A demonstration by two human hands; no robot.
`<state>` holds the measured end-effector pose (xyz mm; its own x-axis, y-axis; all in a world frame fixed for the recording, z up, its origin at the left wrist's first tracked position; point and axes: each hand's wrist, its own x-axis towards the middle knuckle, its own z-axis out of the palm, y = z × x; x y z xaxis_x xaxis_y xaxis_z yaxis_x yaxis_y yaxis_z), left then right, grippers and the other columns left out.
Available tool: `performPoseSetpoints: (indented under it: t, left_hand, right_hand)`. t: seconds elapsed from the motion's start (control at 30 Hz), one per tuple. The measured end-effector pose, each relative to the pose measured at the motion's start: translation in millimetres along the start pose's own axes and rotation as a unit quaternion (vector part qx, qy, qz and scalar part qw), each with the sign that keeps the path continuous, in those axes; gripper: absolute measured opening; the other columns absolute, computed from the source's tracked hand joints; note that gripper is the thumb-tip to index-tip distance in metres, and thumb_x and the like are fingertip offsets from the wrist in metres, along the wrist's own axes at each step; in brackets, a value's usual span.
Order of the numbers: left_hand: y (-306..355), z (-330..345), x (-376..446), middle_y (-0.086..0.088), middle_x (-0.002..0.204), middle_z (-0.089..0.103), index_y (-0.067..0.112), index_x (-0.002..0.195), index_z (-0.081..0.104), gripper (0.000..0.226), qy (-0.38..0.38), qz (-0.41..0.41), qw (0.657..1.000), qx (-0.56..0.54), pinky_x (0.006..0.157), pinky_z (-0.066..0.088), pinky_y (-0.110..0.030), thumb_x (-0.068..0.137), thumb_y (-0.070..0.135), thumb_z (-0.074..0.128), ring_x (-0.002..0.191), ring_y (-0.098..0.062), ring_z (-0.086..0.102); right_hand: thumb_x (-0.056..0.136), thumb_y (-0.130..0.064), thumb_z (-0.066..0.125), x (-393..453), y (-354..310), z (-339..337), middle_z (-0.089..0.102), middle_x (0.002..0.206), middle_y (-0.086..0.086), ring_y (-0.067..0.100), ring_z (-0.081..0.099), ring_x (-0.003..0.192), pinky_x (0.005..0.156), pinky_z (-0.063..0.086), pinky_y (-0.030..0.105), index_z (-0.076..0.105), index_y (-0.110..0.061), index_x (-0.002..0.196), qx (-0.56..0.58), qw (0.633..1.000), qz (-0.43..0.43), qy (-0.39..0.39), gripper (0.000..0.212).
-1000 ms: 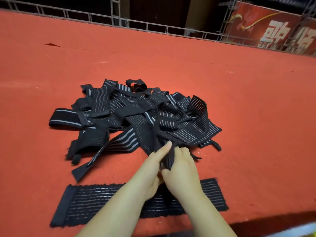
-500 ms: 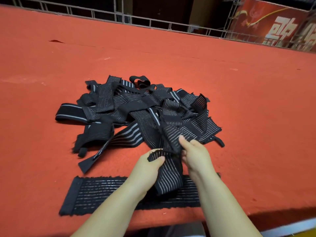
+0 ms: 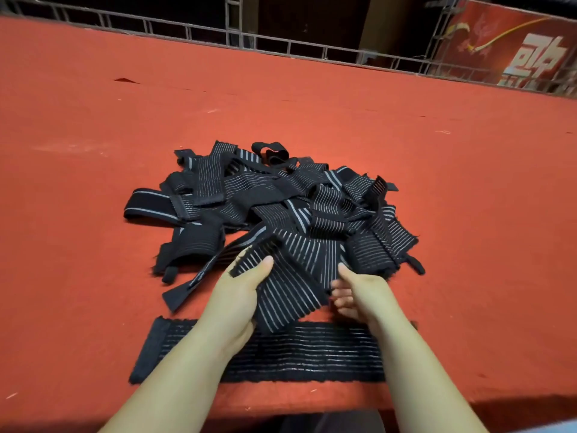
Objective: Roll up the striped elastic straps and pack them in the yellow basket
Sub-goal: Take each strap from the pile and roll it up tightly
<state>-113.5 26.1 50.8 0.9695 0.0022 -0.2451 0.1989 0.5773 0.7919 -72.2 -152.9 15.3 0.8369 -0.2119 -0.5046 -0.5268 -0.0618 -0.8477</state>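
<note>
Near the front edge of the red table (image 3: 93,276), two bare hands held one striped strap (image 3: 290,282) up out of a tangled heap.

The left hand (image 3: 237,295) gripped the strap's left side, thumb on top and fingers curled under; the right hand (image 3: 359,295) held its right side with curled fingers. The strap's long axis ran away from the person into the pile of straps (image 3: 265,207), which lay just beyond both hands, about equally near each. A flat strap (image 3: 296,354) lay crosswise under the wrists, parallel to the front edge, leaving little room there for rolling. Bare red surface stretched wide to left, right and behind the pile. No yellow basket was in view.
</note>
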Motion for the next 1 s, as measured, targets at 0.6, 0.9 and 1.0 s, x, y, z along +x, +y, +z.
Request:
performPoseSetpoints:
  t: [0.6, 0.9, 1.0]
  left_hand:
    - [13, -19, -12, -0.015, 0.112, 0.065, 0.007, 0.117, 0.065, 0.085, -0.26, -0.164, 0.952, -0.004, 0.092, 0.045, -0.034, 0.054, 0.062, 0.077, 0.099, -0.024, 0.062]
    - [10, -21, -6, -0.008, 0.094, 0.072, 0.006, 0.099, 0.067, 0.017, -0.02, -0.021, 1.0, 0.005, 0.079, 0.056, -0.036, 0.088, 0.009, 0.055, 0.081, -0.019, 0.067]
    - [10, -27, -7, 0.0, 0.081, 0.073, 0.011, 0.09, 0.069, 0.015, -0.007, 0.003, 0.999, 0.039, 0.06, 0.054, -0.021, 0.089, 0.007, 0.054, 0.068, -0.008, 0.067]
  right_hand:
    - [0.086, 0.001, 0.057, -81, -34, 13, 0.072, 0.078, 0.001, 0.013, 0.067, 0.071, 0.067, 0.054, 0.024, 0.066, -0.012, 0.084, 0.047, 0.947, -0.242, -0.204, 0.016]
    - [0.077, -0.005, 0.071, -86, -28, 1, 0.073, 0.083, 0.011, 0.02, 0.067, 0.071, 0.069, 0.055, 0.031, 0.069, -0.006, 0.087, -0.097, 0.949, -0.175, -0.245, 0.011]
    - [0.064, -0.027, 0.085, -79, -35, -13, 0.073, 0.093, 0.016, 0.023, 0.068, 0.079, 0.078, 0.054, 0.036, 0.069, 0.001, 0.092, -0.164, 0.943, -0.158, -0.243, 0.042]
